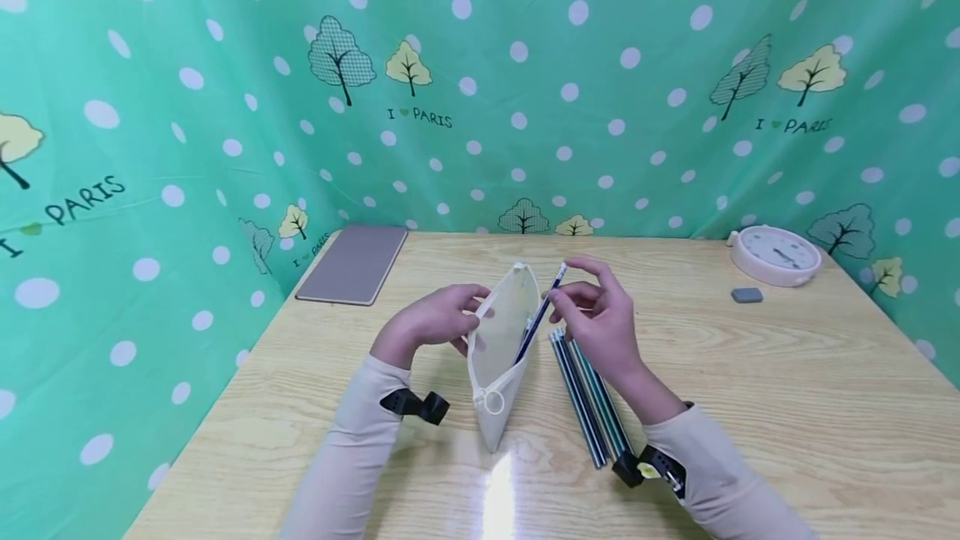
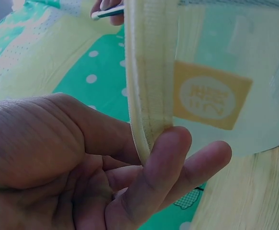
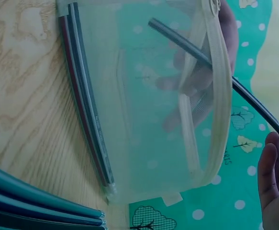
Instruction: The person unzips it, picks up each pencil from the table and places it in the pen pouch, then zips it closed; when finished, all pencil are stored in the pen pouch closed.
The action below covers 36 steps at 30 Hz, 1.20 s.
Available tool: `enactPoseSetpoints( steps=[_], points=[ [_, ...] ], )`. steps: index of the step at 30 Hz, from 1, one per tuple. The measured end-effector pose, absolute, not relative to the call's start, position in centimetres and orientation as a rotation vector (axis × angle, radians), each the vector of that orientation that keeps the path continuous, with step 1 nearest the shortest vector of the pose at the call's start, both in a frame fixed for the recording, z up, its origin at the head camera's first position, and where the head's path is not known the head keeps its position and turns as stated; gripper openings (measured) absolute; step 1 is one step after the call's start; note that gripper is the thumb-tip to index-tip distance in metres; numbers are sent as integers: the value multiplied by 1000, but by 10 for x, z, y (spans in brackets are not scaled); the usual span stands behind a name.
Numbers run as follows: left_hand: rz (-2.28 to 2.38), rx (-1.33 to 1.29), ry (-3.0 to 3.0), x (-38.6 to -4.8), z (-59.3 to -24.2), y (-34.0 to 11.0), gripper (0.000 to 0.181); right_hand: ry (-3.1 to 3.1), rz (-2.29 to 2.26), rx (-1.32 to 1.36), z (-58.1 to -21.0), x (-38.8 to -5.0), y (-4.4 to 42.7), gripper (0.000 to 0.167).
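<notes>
A cream mesh zip pouch point(image 1: 504, 340) stands unzipped on the table, its mouth facing up. My left hand point(image 1: 442, 317) pinches its left edge between thumb and fingers; the left wrist view shows the zip edge point(image 2: 151, 72) in that grip and an orange label point(image 2: 212, 95) on the mesh. My right hand point(image 1: 600, 319) holds a dark pencil point(image 1: 542, 311) by its upper end, the lower part slanting inside the pouch. Through the mesh, several pencils point(image 3: 86, 96) lie along the pouch's bottom. Beside the pouch, several dark and green pencils point(image 1: 588, 394) lie under my right forearm.
A grey notebook point(image 1: 354, 265) lies at the table's back left. At the back right are a round pink clock point(image 1: 776, 255) and a small grey eraser point(image 1: 747, 295). A green dotted curtain point(image 1: 525, 107) hangs behind and to the left of the wooden table point(image 1: 750, 373).
</notes>
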<state>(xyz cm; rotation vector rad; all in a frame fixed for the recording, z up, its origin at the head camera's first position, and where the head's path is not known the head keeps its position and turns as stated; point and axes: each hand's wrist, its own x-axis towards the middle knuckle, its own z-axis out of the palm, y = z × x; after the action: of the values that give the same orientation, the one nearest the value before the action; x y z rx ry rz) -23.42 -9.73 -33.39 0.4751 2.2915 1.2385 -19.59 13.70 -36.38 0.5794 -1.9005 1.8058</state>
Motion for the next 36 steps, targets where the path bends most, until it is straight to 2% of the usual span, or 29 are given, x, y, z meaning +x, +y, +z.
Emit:
enactPoseSetpoints(
  steps=[21,36],
  points=[
    [1188,482,2306,-236,-336,-97,45,-2273,1540,726,-379,-198,130,37],
    [1196,502,2306,-235,-334,-98,43,-2340,1486,627,-374,-198,134,32]
  ],
)
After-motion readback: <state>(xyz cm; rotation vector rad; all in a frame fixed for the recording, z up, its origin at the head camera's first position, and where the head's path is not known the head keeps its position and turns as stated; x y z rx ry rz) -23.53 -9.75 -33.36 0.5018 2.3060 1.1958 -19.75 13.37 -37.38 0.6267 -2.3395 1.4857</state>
